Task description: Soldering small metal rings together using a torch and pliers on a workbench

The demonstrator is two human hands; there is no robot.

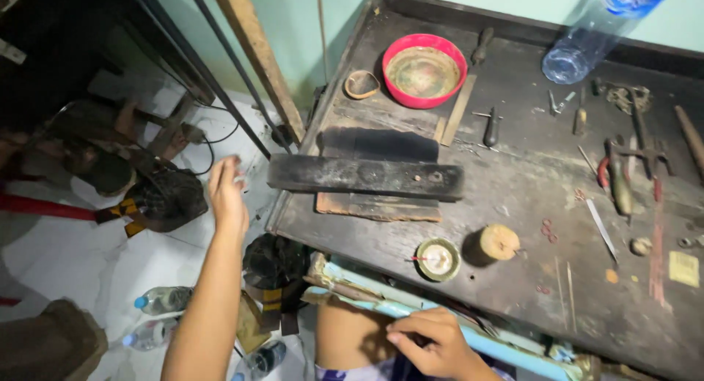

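The left hand (227,194) is stretched out past the left edge of the worktop (513,183), above the pale floor (66,256). Its fingers look loosely curled and it may pinch something small at the tips, but motion blur hides that, so its grip cannot be told. It touches nothing else; nearest to it are the dark block (364,176) that lies across the worktop's left edge and, lower down, a dark bag (172,198) on the floor.

The right hand (433,344) sits low, near the person's lap, its fingers curled down onto the edge of a light blue tray (440,322) that juts out under the worktop's front. The fingers press on the tray, apparently to steady it or pull it; whether they enclose anything is not visible.

On the worktop, well apart from both hands, a red bowl (424,70) stands at the back with a small brown dish (361,84) beside it. Nearer the front a round tin (438,259) sits just beside a short wooden stump (500,242). Small tools, among them pliers (616,179), lie spread over the right half, within easy reach. A clear bottle (594,33) lies at the back right, and more bottles (163,300) rest on the floor.
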